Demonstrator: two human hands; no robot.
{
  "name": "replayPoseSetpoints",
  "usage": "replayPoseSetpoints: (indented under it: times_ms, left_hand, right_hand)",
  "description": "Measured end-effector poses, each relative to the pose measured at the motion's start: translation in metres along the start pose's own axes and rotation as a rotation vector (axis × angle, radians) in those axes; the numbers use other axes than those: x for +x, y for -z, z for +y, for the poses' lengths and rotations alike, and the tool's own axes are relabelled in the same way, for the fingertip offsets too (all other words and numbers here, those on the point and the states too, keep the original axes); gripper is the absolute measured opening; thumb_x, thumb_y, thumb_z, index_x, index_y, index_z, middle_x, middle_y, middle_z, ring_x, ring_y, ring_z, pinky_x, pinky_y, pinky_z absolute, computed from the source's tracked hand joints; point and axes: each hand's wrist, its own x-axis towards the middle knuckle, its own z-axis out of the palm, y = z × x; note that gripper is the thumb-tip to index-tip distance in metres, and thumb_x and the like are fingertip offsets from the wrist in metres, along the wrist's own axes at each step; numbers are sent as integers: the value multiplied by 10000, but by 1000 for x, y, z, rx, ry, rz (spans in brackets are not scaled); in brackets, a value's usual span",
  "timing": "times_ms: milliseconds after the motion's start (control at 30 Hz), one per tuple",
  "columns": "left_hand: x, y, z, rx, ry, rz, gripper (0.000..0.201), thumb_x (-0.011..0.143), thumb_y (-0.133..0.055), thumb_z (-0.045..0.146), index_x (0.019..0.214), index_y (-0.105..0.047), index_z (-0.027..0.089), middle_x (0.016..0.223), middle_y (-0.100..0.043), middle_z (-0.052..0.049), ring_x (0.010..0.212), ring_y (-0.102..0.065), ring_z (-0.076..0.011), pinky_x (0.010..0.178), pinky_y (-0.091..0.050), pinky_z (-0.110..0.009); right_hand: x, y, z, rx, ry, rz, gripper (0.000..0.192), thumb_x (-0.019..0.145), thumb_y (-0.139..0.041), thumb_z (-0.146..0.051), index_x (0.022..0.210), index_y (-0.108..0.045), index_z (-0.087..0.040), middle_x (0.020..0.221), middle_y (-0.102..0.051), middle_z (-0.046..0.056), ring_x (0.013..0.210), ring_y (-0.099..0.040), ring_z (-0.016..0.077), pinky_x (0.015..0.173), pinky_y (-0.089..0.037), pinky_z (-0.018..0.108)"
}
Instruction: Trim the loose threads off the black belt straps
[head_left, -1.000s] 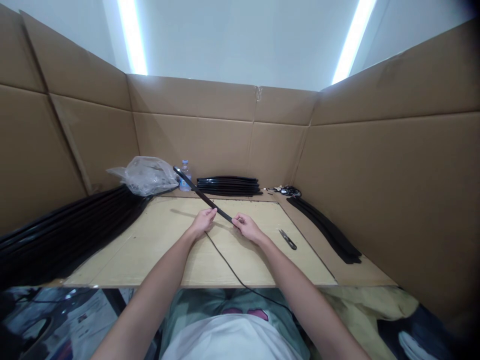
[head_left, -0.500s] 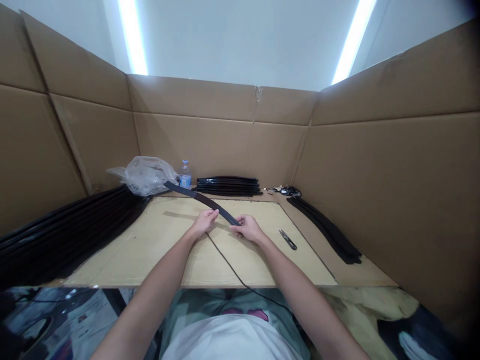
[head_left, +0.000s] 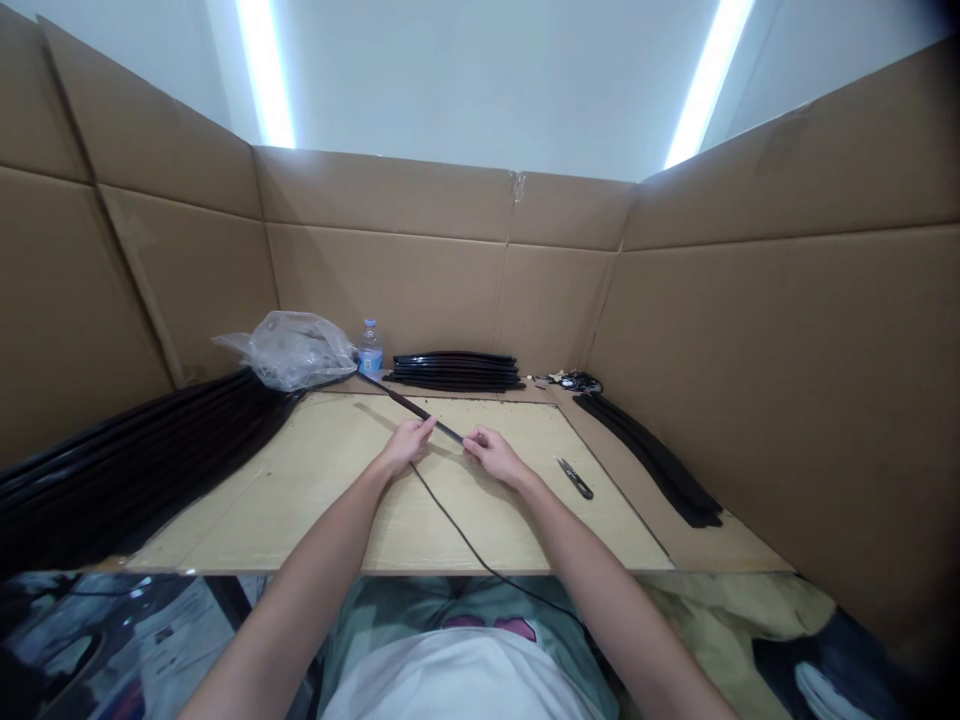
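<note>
**Strip [head_left: 409,404] pinched by left hand [head_left: 407,445] and right hand [head_left: 493,455] over the worktop [head_left: 300,500]**

Strip black, slender, seen nearly edge-on; raised above mid-worktop, its shadow falling beside it. Slants from the right hand, at the near end, away to the far left, tip near bottle [head_left: 370,352] and bag [head_left: 296,352].

Left hand: thumb and fingers closed on the strip partway along. Right hand: fingertips closed on the near end. Hands close together but apart.

Thin dark cord [head_left: 459,532] runs from by the left hand across the near edge to the lap; cannot tell whether that hand grips it.

Snips [head_left: 576,479] lie right of the right hand, points facing away. Beyond, along the right side, a few black lengths [head_left: 651,462]. Back stack [head_left: 456,373] in front of the cardboard [head_left: 390,270]; dark clutter [head_left: 579,382] at its right. Large black pile [head_left: 150,455] at left, bag at its far end.
</note>
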Motion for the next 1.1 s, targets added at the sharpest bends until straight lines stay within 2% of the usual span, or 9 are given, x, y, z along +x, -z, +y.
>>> replayPoseSetpoints:
  times_ms: [167,300,433,567,667,767,867,967,1100]
  left_hand:
    - [-3,-1,4,25,-11,-38,479,766,-550,577,563,-316,212,435,-221,95,347,-155,-44,372,-75,-219]
    - [-6,-7,6,50,-39,-67,452,762,-573,544,587,-331,206,451,-247,92,360,-167,-42,381,-86,-220]
    - [-9,-18,7,91,-65,-109,437,735,-606,536,603,-369,194,457,-253,93,371,-187,-42,393,-98,-222]
    - [-12,-30,6,137,-86,-143,422,712,-620,546,627,-441,173,447,-277,91,375,-204,-44,401,-117,-225]
    - [-13,-33,7,164,-96,-132,434,728,-588,560,603,-426,178,441,-262,92,373,-202,-46,400,-138,-228]
    - [-14,-36,10,206,-100,-84,416,738,-588,542,608,-456,170,428,-300,82,382,-255,-58,406,-186,-227]
    - [-16,-41,13,265,-104,10,322,725,-645,455,743,-541,151,472,-429,54,457,-407,-97,458,-292,-226]
    - [-19,-49,14,353,-81,149,297,728,-663,343,916,-540,149,595,-545,11,590,-524,-145,558,-383,-249]
    - [-29,-58,18,504,-55,359,338,771,-582,252,1058,-459,123,798,-589,-86,819,-577,-241,716,-428,-358]
  right_hand:
    - [1,2,5,-139,62,29,334,819,-594,-272,1137,-577,-168,913,-668,64,799,-605,171,736,-460,291]
    - [1,8,2,-284,153,78,279,792,-613,-191,1070,-622,-177,1056,-649,103,975,-579,226,897,-412,356]
    - [1,9,-7,-398,231,98,310,791,-618,-205,1100,-602,-184,1049,-657,99,967,-591,236,896,-419,372]
    - [1,1,-18,-463,317,89,372,834,-571,-231,1204,-545,-197,1161,-629,85,1040,-582,215,923,-420,343]
    - [0,-2,-22,-506,348,94,401,854,-531,-208,1254,-503,-201,1215,-606,75,1072,-573,199,934,-421,323]
    - [-1,-1,-22,-559,346,98,393,856,-515,-193,1249,-509,-205,1215,-608,65,1083,-567,197,939,-417,313]
    - [1,0,-19,-622,307,109,383,848,-504,-166,1228,-526,-205,1191,-619,65,1072,-570,211,923,-422,319]
    - [3,1,-13,-681,253,118,383,841,-496,-147,1216,-529,-214,1178,-624,60,1058,-575,215,903,-425,313]
    - [5,3,-5,-750,176,118,357,842,-514,-175,1196,-543,-214,1159,-629,74,1036,-584,228,874,-429,317]
